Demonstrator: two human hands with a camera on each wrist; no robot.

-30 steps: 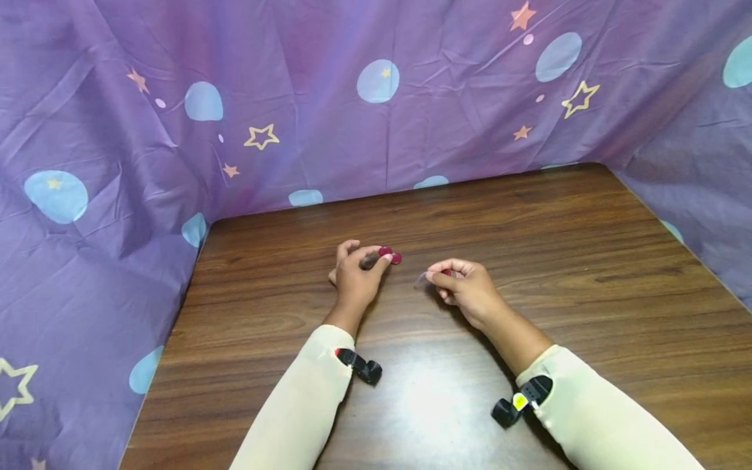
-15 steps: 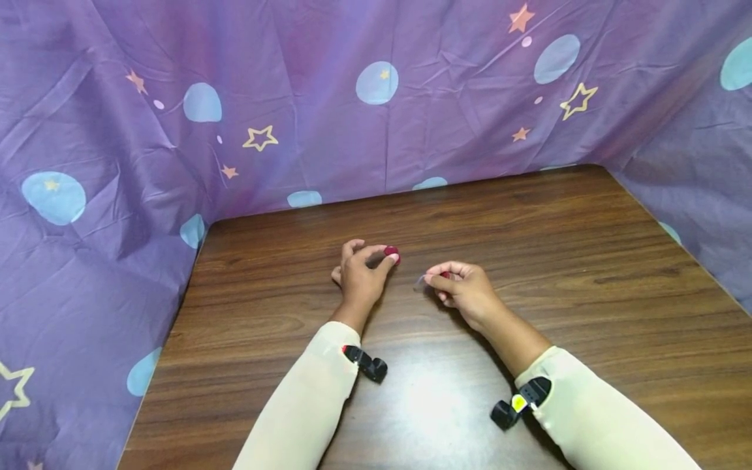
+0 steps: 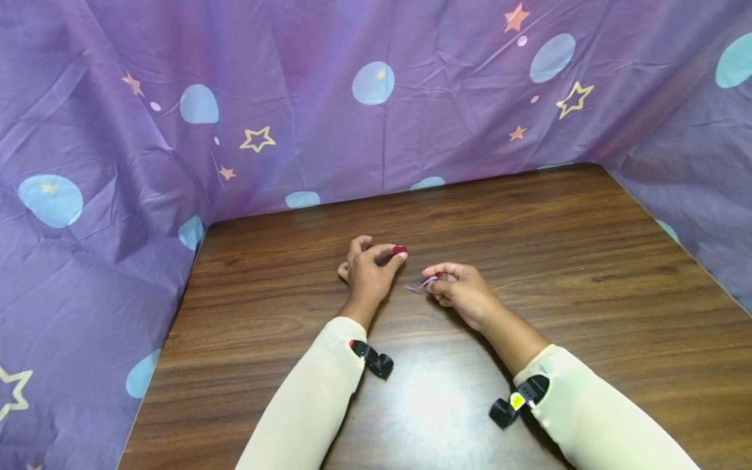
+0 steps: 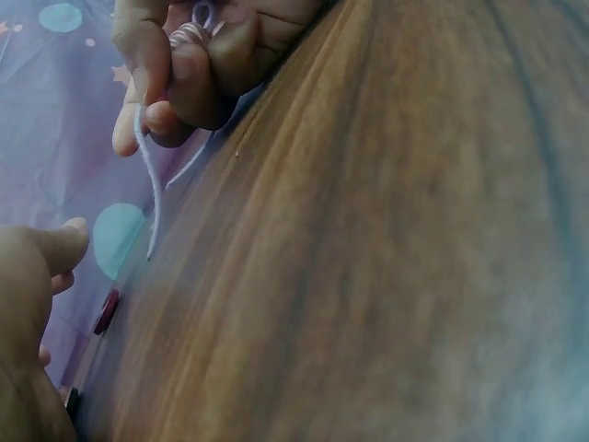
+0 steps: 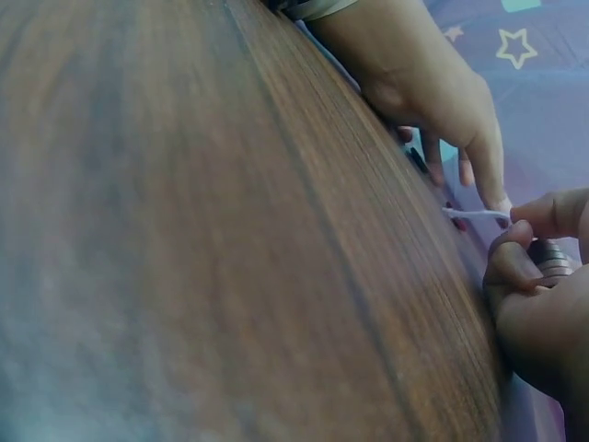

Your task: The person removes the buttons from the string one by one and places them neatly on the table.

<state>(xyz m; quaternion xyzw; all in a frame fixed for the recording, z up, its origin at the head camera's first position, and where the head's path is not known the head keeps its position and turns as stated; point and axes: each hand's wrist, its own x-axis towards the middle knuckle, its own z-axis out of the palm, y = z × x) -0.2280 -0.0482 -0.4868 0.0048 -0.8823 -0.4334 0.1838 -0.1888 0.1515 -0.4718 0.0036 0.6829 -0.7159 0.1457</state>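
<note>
My left hand (image 3: 370,271) is low over the table, index finger and thumb reaching toward a dark red disc (image 3: 400,249). The disc shows right at the index fingertip in the head view; in the left wrist view a dark red disc (image 4: 108,311) is on the wood below the fingers. My right hand (image 3: 461,290) pinches a thin lilac string (image 3: 418,286), its loose end trailing left. Behind the pinch, the fingers curl round a ringed, coil-like bundle (image 4: 189,35), partly hidden. Something red shows between these fingers in the head view.
The brown wood-grain table (image 3: 558,248) meets a purple curtain (image 3: 317,98) with stars and blue spots at the back and sides. Black wrist cameras (image 3: 376,361) sit on cream sleeves (image 3: 311,398). A bright reflection lies on the front of the tabletop.
My left hand has slid right, closer to the right hand; of two red discs visible before, one shows now in the head view. More string sticks out of my right hand, pointing left.
</note>
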